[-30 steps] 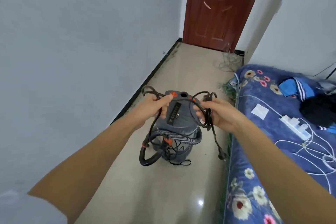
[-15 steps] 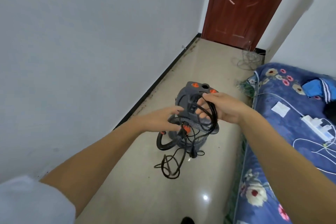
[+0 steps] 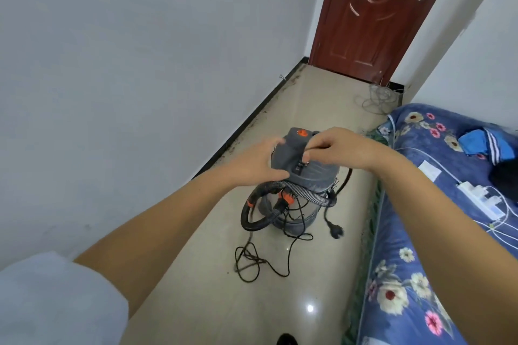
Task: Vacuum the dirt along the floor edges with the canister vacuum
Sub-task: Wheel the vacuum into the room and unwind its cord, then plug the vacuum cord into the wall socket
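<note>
Glossy polished floor [image 3: 213, 302], matt grey plastic vacuum [image 3: 316, 173], ribbed hose [image 3: 305, 190], floral cloth bedcover [image 3: 414, 274].

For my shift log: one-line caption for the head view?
Both hands over the canister vacuum, power cord loose on the floor.

From my feed, my left hand [image 3: 259, 161] covers the nine o'clock flank of the vacuum canister [image 3: 305, 171], and my right hand [image 3: 340, 148] hides its top at one o'clock; I can't tell whether those curled fingers pinch the power cord [image 3: 291, 244]. The plug [image 3: 337, 231] at four o'clock of the canister is smeared with blur. The door [image 3: 384, 11] is cut off at twelve o'clock, the bed [image 3: 414, 246] at three. Dirt along the skirting [image 3: 249, 123] is too small to make out.
</note>
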Demonstrator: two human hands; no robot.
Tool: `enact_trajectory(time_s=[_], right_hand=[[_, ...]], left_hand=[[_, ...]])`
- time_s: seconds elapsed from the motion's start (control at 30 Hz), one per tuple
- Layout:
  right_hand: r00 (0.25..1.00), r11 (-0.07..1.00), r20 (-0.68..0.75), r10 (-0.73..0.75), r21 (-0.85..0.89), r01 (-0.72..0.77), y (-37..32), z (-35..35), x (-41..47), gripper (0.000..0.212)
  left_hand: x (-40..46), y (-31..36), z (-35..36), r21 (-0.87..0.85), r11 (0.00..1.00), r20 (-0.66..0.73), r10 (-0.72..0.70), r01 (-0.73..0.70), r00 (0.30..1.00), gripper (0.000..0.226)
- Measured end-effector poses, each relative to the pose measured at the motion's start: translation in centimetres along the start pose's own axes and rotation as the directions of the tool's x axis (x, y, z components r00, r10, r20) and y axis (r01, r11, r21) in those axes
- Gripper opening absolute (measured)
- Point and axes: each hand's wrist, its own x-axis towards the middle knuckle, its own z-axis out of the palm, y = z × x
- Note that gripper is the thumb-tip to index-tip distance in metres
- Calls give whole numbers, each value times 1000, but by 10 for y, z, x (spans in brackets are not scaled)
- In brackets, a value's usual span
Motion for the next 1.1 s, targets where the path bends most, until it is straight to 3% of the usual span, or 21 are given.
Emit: enact_trajectory(time_s=[0.03, 0.13, 0.23, 0.33, 0.4, 0.5, 0.57, 0.67, 0.73, 0.77, 0.8, 0.83, 0.87, 0.9, 0.93, 1.0, 1.1], right_hand=[[999, 998, 35, -26, -59, 28, -5, 1, 1, 20], [996, 976, 44, -81, -199, 88, -12, 5, 6, 17], [999, 983, 18, -42, -178, 44, -2, -8, 6, 18], [984, 964, -115, 133, -215, -155, 28, -16, 7, 26], [943, 934, -209, 258, -197, -299, 51, -9, 9, 28], [887, 892, -245, 392, -135, -431, 69, 3, 11, 35], [868, 888, -204, 452, 12, -460, 68, 7, 13, 37], [894, 791, -142, 425, 538, -291, 65, 10, 25, 23], [936, 574, -113, 333, 812, -106, 60, 7, 32, 17], [951, 379, -108, 290, 925, -11, 55, 2, 33, 23], [965, 89, -110, 237, 992, 92, 49, -5, 35, 36], [979, -234, -130, 157, 958, 164, 45, -13, 38, 56], [981, -476, -175, 89, 857, 196, 40, -19, 45, 74], [977, -597, -208, 49, 778, 196, 30, -24, 52, 79], [979, -578, -204, -13, 800, 159, 14, -26, 55, 74], [990, -325, -105, -91, 943, 70, -29, -22, 62, 57], [978, 27, 0, -207, 1000, 6, -95, 18, 70, 32]], left_hand=[[0, 6, 0, -37, 997, 14, 70, -69, 997, 60], [-1, 14, 1, -153, 985, 129, 97, -77, 987, 21], [-8, 10, -3, -438, 898, 131, 38, 23, 991, 39], [-15, 13, -15, -621, 783, 59, 18, 23, 998, 42], [-20, 24, -27, -742, 671, 33, 22, 9, 999, 47], [-25, 51, -51, -935, 355, 34, 77, 4, 996, 59], [-33, 65, -66, -972, 235, 50, 155, 12, 987, 60], [-53, 68, -75, -962, 267, 118, 250, 48, 961, 52], [-66, 54, -67, -928, 364, 158, 190, 80, 969, 46], [-71, 42, -60, -897, 432, 155, 110, 93, 982, 44], [-77, 27, -53, -854, 509, 131, 7, 109, 991, 43], [-84, 10, -43, -806, 574, 94, -113, 142, 989, 42], [-94, -7, -31, -771, 607, 59, -236, 194, 970, 42], [-105, -24, -17, -759, 600, 39, -344, 251, 938, 42], [-117, -37, -1, -763, 574, 41, -417, 298, 908, 42], [-138, -53, 32, -756, 547, 77, -472, 360, 878, 42], [-157, -55, 69, -772, 529, 109, -436, 352, 893, 44]])
